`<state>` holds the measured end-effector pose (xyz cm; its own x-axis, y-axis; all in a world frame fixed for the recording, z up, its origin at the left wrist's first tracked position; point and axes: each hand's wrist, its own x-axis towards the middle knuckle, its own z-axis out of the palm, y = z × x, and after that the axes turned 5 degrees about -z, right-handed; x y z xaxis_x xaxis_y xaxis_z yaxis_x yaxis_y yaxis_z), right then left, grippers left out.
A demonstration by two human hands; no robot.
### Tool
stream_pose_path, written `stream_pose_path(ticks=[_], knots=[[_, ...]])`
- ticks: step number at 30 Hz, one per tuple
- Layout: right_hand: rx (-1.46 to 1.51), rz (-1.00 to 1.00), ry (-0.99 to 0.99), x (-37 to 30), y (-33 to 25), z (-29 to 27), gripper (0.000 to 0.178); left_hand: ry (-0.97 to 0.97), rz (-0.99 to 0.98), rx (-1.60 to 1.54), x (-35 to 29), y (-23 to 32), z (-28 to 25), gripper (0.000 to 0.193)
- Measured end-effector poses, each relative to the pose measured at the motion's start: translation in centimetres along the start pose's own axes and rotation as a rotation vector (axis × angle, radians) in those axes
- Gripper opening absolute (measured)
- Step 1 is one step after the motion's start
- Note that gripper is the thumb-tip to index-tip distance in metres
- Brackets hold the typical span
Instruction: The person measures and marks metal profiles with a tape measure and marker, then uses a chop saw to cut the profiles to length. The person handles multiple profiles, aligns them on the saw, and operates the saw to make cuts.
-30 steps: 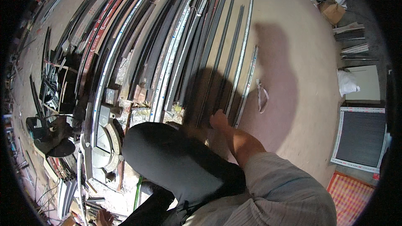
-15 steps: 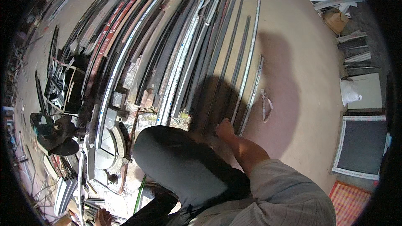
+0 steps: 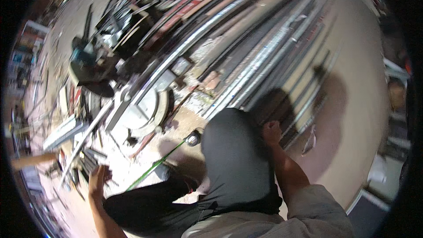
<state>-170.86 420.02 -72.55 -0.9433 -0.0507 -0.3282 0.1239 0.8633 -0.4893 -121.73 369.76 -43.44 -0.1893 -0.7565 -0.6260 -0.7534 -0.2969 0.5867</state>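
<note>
My right hand is beside my bent knee, over the shadowed ends of long thin strips. Its fingers are curled in, and whatever they may hold is hidden. At the lower left, my left hand hangs with fingers loosely apart, close to several short dark pieces. Between my legs and the saw base, a narrow green strip runs up to a small round silver-and-dark object by my knee. Motion blurs the picture.
A mitre saw's round pale base is ahead on the left, with its dark teal body beyond. Long metal and red profiles stretch away across the floor. A tan bar-shaped thing shows at the left edge. A white looped strip lies right.
The view has turned, shifting the saw and profiles rightward and up. My left hand and forearm have come further into sight. The round object on the green strip now shows. My right hand stays beside my knee.
</note>
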Motion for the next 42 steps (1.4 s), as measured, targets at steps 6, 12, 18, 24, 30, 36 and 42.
stream_pose_path(ticks=[6,12,18,24,30,36,42], knots=[[0.304,-0.46,-0.05,8.7,-3.6,2.6,0.033,-0.066,0.092,0.173,0.3,4.0,2.5,0.054],[0.602,-0.357,-0.445,12.2,-18.4,2.8,0.032,-0.082,0.134,0.204,-0.1,4.1,2.1,0.054],[0.53,-0.38,-0.63,14.6,-30.3,5.0,0.026,-0.061,0.075,0.179,-0.9,3.4,0.6,0.05],[0.385,-0.329,-0.744,19.8,-37.3,9.0,0.041,-0.051,0.063,0.114,-0.9,2.6,0.0,0.047],[0.548,-0.096,-0.69,22.9,-41.7,14.3,0.058,-0.01,0.018,0.075,-1.5,1.9,-1.6,0.053],[0.853,0.11,-0.56,22.6,-42.4,19.6,0.061,-0.002,-0.003,0.025,-1.9,1.2,-1.7,0.055],[0.969,0.118,-0.538,22.5,-41.9,21.7,0.036,-0.007,-0.032,-0.039,-2.3,0.5,-2.3,0.055]])
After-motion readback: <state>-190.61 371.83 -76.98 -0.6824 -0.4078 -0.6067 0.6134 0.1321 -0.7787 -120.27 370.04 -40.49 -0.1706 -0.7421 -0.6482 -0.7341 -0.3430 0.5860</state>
